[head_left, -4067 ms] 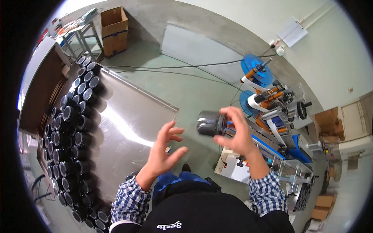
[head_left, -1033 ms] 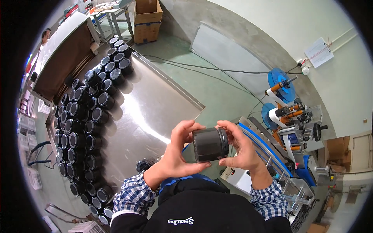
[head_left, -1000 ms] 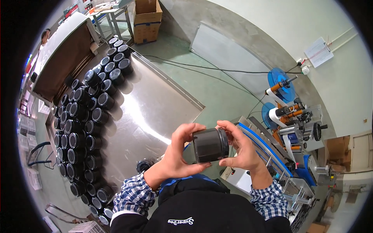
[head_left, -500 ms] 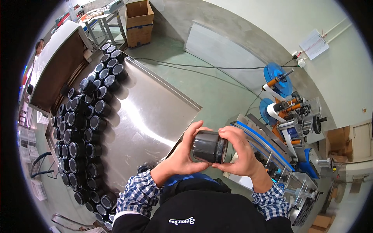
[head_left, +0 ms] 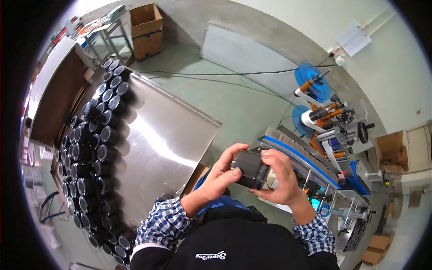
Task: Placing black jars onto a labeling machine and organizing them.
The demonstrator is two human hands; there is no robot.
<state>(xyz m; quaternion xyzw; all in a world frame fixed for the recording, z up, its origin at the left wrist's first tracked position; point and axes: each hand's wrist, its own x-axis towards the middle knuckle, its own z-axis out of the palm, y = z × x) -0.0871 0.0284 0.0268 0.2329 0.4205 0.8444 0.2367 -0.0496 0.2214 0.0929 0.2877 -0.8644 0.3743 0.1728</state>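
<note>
A dark, glossy jar [head_left: 247, 168] lies on its side in the air between my hands, its lid end toward the right. My left hand [head_left: 221, 173] wraps its base end, thumb across the side. At the lid end, the fingers and thumb of my right hand [head_left: 281, 179] curl around the rim. The jar is held in front of my chest, between a steel table and a machine. Many similar black jars [head_left: 83, 171] with dark lids stand crowded on the table's left side, some stacked on others.
The steel table [head_left: 155, 130] has a raised edge. To the right stands a labelling machine with blue reels [head_left: 308, 81] and a blue-edged conveyor [head_left: 301, 157]. An open cardboard box [head_left: 147, 38] stands at the back. A black cable [head_left: 216, 73] runs across the floor toward the wall.
My left thumb has moved up across the jar's side, and the jar has tilted slightly. The surroundings have shifted a little left and up in the view.
</note>
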